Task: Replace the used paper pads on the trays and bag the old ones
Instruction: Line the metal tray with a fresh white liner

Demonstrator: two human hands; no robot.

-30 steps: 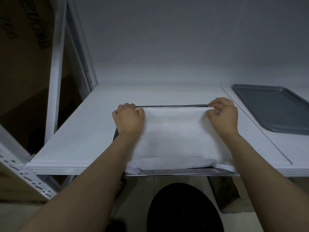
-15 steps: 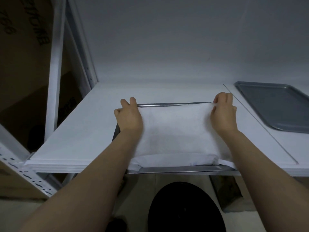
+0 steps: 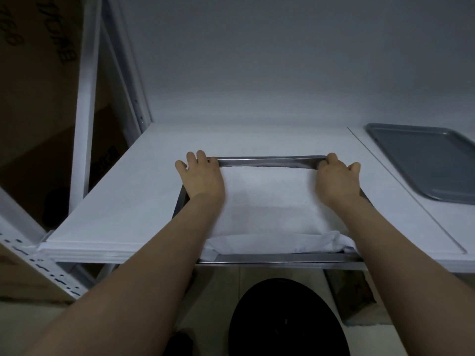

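My left hand (image 3: 201,178) presses flat on the pad's (image 3: 270,201) far-left corner in the tray (image 3: 270,160), my right hand (image 3: 336,179) sits on its far-right corner with a grip I cannot make out, and the print on the box (image 3: 38,73) at left is unreadable.

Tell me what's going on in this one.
A person seems to be fitting a white pad into a metal tray on a white shelf. The left hand presses the pad's far left corner. The right hand is at the far right corner, and whether it pinches the pad is unclear. The pad's near edge lies rumpled over the tray's near rim. A second tray sits bare to the right, and a black bin stands below.
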